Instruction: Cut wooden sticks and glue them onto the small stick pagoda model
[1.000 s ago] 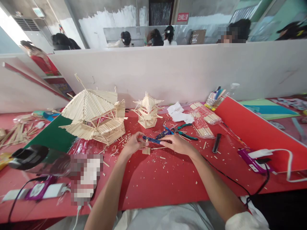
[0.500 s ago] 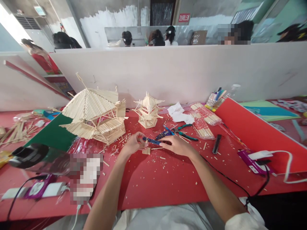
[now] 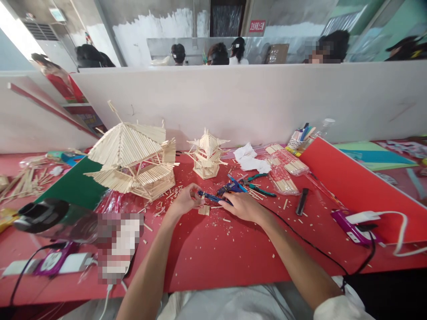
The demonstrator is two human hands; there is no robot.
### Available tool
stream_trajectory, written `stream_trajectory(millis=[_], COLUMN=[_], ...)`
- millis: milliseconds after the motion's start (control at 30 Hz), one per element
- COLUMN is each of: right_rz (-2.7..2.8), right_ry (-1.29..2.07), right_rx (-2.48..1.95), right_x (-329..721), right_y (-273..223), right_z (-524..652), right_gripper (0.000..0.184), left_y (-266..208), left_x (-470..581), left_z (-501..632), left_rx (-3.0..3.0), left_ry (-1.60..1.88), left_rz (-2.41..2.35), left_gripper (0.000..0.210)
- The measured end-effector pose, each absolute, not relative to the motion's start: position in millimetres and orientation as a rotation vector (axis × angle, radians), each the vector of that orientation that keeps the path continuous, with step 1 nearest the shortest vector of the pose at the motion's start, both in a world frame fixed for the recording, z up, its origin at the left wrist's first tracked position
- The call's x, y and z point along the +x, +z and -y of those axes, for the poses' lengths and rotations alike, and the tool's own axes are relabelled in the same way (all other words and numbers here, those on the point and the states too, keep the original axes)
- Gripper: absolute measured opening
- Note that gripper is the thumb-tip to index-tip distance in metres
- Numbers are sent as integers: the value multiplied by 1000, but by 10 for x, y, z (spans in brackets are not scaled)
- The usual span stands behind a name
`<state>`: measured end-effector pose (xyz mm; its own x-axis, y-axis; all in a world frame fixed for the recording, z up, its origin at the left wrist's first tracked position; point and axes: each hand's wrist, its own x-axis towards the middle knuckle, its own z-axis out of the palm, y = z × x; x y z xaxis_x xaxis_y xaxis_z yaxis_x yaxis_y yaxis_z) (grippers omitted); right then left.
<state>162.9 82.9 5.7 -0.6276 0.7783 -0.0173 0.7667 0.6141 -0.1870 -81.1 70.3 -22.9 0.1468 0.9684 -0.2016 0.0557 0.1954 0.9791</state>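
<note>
My right hand (image 3: 242, 205) is closed around a slim dark-blue tool (image 3: 211, 197), whose exact kind I cannot make out. The tool's far end reaches the fingertips of my left hand (image 3: 185, 199), which pinch what looks like a short thin wooden stick, mostly hidden. Just below them, a small panel of sticks (image 3: 203, 210) lies on the red table (image 3: 220, 258). Beyond my right hand rest a blue glue gun (image 3: 230, 188) and green-handled pliers (image 3: 262, 191). A small stick pavilion (image 3: 206, 158) stands behind my hands, and a larger stick pavilion (image 3: 133, 160) to the left.
Stick packets (image 3: 283, 171), white tissue (image 3: 251, 158) and a black cutter (image 3: 302, 202) lie to the right, before a red board (image 3: 353, 186). A bottle (image 3: 55, 222), phone (image 3: 122, 246) and power strip (image 3: 56, 260) are at left. A white partition (image 3: 220, 102) closes the back.
My right hand has shifted slightly on the blue tool, its fingers drawn in more. My left hand stays in place; the view has moved very slightly.
</note>
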Motion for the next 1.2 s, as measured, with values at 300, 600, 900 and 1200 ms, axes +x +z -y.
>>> stream_trajectory(millis=[300,600,900,1200], right_rz=[2708,2509,2346,2346], right_ry=[216,323,403,400], right_rx=[-1363,-1408,-1326,-1324], right_x=[1576,1697,1720,1736], right_y=[28,-23,-107,-147], right_z=[-820,-943,-962,-984], right_gripper=[38,35,31,33], left_y=[-178,-265,-227,-233], left_x=[-852,-1036,-1013,-1006], left_z=[-692,-751,-698,-689], left_rx=[1212,1593,1737,1730], left_ry=[902,735,332,317], left_rz=[-1255,-1415,-1694,-1701], left_gripper=[45,16,10,11])
